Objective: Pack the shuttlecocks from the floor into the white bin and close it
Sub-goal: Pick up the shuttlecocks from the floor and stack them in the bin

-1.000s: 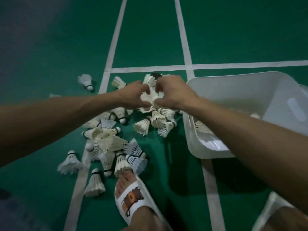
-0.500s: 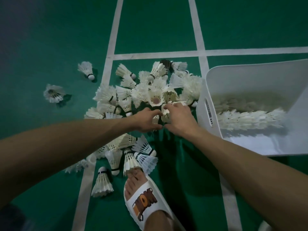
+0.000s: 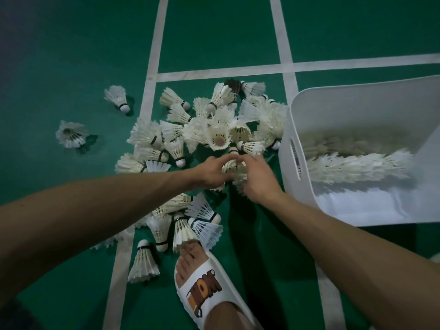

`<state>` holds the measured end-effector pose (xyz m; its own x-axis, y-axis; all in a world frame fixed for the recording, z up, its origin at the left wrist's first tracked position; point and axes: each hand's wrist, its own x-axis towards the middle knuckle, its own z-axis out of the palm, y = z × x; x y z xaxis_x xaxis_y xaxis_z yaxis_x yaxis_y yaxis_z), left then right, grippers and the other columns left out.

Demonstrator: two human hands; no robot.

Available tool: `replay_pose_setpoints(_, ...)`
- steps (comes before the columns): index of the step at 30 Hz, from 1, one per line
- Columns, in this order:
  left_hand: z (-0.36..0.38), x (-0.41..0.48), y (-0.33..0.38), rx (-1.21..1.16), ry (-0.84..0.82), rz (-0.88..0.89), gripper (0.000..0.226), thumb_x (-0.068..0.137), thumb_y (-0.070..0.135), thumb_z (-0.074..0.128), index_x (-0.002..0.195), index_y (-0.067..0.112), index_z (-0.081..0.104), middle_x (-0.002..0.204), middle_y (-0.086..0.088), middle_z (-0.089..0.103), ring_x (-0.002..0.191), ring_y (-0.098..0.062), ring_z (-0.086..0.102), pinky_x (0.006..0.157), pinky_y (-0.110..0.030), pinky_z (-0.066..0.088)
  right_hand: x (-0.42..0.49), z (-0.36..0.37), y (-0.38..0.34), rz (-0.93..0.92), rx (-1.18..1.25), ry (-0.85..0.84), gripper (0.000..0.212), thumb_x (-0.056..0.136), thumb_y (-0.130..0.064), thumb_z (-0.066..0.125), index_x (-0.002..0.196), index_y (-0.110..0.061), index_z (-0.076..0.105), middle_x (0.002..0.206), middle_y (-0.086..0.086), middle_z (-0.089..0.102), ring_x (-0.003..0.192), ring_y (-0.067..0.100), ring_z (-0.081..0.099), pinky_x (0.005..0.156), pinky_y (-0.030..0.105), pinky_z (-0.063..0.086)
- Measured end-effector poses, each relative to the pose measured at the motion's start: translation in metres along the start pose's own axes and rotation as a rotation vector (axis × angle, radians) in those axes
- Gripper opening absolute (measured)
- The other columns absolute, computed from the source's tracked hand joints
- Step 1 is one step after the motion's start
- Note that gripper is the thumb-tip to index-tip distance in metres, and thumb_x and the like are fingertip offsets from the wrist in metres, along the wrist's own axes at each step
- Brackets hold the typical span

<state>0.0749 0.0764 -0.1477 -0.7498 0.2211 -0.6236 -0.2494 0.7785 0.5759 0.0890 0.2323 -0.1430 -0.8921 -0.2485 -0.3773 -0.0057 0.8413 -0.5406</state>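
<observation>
Shuttlecocks (image 3: 219, 136) lie heaped on the green floor (image 3: 214, 32), just beside the near wall of the white bin (image 3: 357, 103), whose top is open. We see the left hand (image 3: 212, 172) and the right hand (image 3: 257, 179) meeting at the near edge of the heap. The fingers (image 3: 228, 160) of both curl round a small cluster, the held shuttlecocks (image 3: 234, 170), gripped between them; the right hand is slightly blurred. Inside the bin, a nested row (image 3: 357, 167) lies across the bottom. We note two strays (image 3: 71, 134) resting left of a white court line (image 3: 152, 55), apart from the heap. A foot in a white slipper (image 3: 204, 289) touches the nearest feathers.
</observation>
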Motion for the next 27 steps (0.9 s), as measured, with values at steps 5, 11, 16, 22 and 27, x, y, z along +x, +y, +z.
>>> replay_pose_setpoints(5,-0.003,0.005,0.001,0.097,-0.005,-0.051,0.026,0.094,0.049,0.044,0.117,0.037,0.043,0.121,-0.020,0.050,0.098,-0.032,0.057,0.083,-0.044,0.051,-0.009,0.003,0.014,0.058,0.130,0.090,0.042,0.081,-0.022,0.072,0.119,-0.022,0.055,0.121,0.002,0.056,0.109,0.022,0.052,0.092,0.035,0.049)
replay_pose_setpoints(11,0.001,0.000,-0.002,0.217,0.065,-0.081,0.029,0.091,0.046,0.053,0.107,0.027,0.039,0.115,-0.014,0.044,0.091,-0.029,0.053,0.080,-0.037,0.047,-0.019,0.006,0.024,0.092,0.035,0.148,0.030,0.085,-0.043,0.068,0.094,-0.015,0.071,0.113,0.008,0.058,0.098,0.021,0.055,0.088,0.033,0.048)
replay_pose_setpoints(16,0.007,-0.003,0.008,0.185,-0.030,-0.072,0.047,0.088,0.029,0.059,0.129,0.036,0.037,0.126,-0.019,0.040,0.090,-0.035,0.057,0.074,-0.036,0.049,-0.023,0.007,0.018,0.146,0.108,0.137,0.032,0.084,-0.044,0.069,0.094,-0.014,0.070,0.122,0.007,0.046,0.111,0.023,0.047,0.096,0.031,0.042)
replay_pose_setpoints(22,0.015,-0.005,0.010,0.273,-0.004,-0.119,0.045,0.088,0.057,0.052,0.123,0.032,0.039,0.125,-0.018,0.051,0.105,-0.033,0.054,0.096,-0.047,0.045,-0.026,0.010,0.018,0.193,0.139,0.088,0.032,0.082,-0.041,0.073,0.095,-0.012,0.071,0.131,0.006,0.039,0.116,0.022,0.048,0.098,0.027,0.042)
replay_pose_setpoints(27,0.016,-0.010,0.013,0.277,0.011,-0.119,0.070,0.074,0.037,0.077,0.126,0.022,0.032,0.118,-0.012,0.056,0.094,-0.026,0.057,0.092,-0.047,0.049,-0.027,0.010,0.012,0.222,0.165,0.065,0.029,0.085,-0.033,0.072,0.102,-0.010,0.069,0.138,0.007,0.034,0.112,0.023,0.054,0.097,0.027,0.043)
